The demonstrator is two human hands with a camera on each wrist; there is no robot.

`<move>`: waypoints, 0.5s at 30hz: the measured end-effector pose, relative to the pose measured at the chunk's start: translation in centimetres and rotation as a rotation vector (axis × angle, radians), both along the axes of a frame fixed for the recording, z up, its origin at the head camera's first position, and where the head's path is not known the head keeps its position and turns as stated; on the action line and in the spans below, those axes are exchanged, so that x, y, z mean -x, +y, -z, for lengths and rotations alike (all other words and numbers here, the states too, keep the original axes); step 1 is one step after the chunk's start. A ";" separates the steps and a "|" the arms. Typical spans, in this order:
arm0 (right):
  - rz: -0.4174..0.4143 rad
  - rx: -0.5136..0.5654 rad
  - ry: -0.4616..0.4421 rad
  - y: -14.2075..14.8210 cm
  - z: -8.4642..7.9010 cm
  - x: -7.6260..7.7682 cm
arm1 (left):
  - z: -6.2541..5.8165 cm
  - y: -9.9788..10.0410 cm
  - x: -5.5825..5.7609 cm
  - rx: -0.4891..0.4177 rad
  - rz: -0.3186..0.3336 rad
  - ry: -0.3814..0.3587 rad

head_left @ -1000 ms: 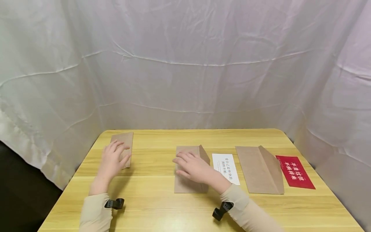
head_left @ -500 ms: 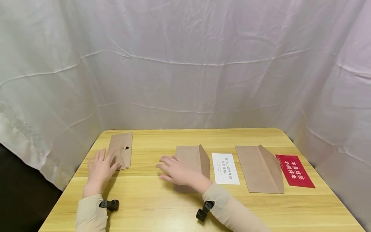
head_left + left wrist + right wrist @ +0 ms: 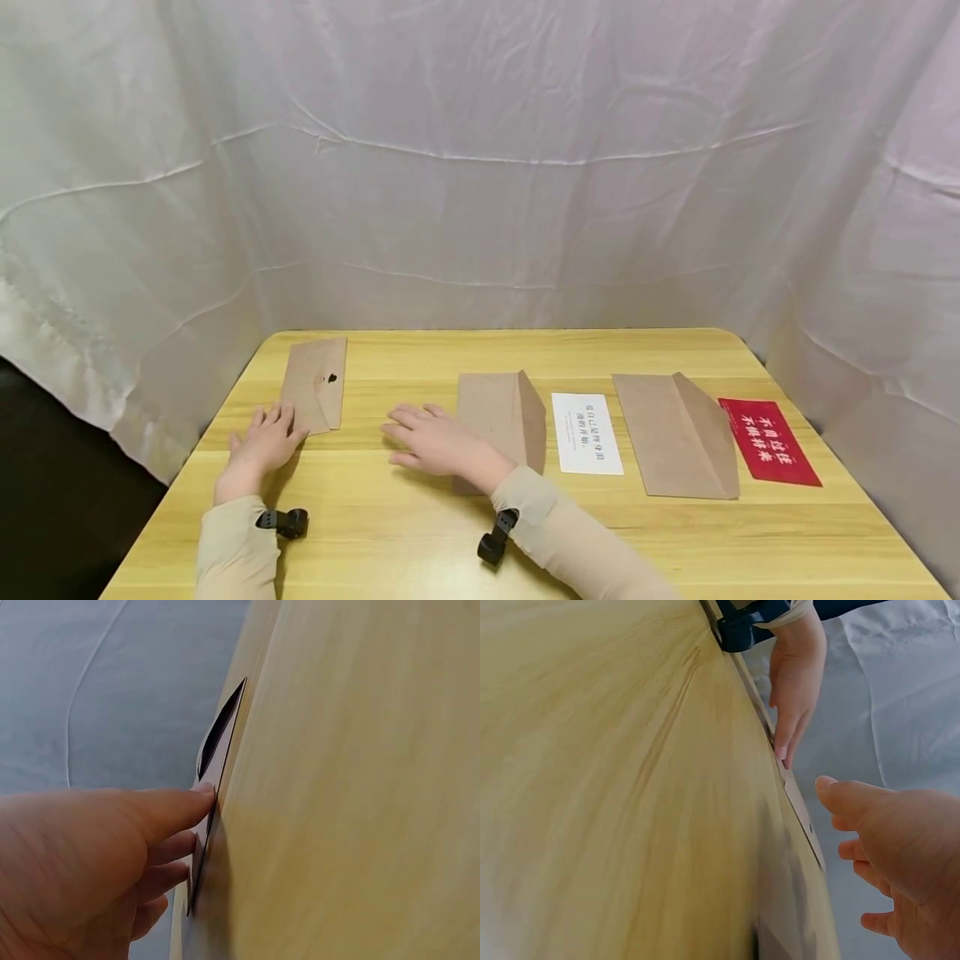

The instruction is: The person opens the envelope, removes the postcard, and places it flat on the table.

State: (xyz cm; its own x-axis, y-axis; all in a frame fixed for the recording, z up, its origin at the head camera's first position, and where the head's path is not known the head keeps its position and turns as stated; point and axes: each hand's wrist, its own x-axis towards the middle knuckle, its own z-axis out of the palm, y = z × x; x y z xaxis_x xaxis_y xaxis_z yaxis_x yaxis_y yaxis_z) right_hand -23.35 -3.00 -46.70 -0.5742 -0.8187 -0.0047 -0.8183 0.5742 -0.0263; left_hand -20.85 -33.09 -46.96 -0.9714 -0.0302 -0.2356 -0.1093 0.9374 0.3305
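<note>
At the table's left lies a brown paper envelope (image 3: 315,379) with its flap folded over and a small black mark on it. My left hand (image 3: 264,446) rests its fingertips on the envelope's near left corner; in the left wrist view the thumb and fingers (image 3: 169,814) lie along its near edge. My right hand (image 3: 435,442) is held over the table with fingers spread and nothing in it. Its wrist overlaps a second brown envelope (image 3: 487,400), whose flap stands out to the right.
A white printed card (image 3: 587,433) lies right of the middle envelope. Beyond it are a third brown envelope (image 3: 667,442) with its flap unfolded and a red printed card (image 3: 770,442). A pale curtain (image 3: 480,167) hangs behind the wooden table (image 3: 405,533).
My left hand has drawn back from over the left envelope to its near corner, uncovering the black mark. My right hand has moved left, off the middle envelope.
</note>
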 end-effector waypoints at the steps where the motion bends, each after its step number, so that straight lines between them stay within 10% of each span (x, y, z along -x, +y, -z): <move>1: 0.000 -0.002 -0.002 -0.3 0.1 0.0 | 0.0 0.0 0.0 -0.001 0.000 -0.002; 15: -0.023 -0.083 0.021 -4.4 1.2 -0.3 | -0.5 0.2 -1.4 -0.010 0.044 0.004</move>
